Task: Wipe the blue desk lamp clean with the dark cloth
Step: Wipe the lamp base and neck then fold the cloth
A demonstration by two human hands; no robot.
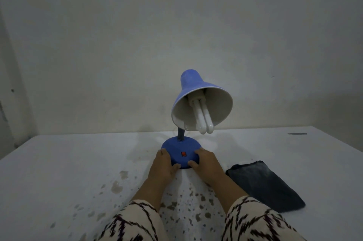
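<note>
A blue desk lamp (198, 99) stands near the back middle of a white table (59, 162). Its shade tilts toward me and shows a white inside with a white tube bulb (203, 120). A red switch sits on its round blue base (181, 147). My left hand (164, 164) grips the base's left front edge, and my right hand (203, 164) grips the right front edge, thumbs at the front rim. The dark cloth (265, 185) lies folded flat on the table to the right of my right forearm, touched by neither hand.
The white table is stained with grey-brown spots (117, 185) in front of the lamp and between my forearms. A pale wall (176, 34) rises right behind the lamp. A short dark mark (297, 133) lies at the far right edge.
</note>
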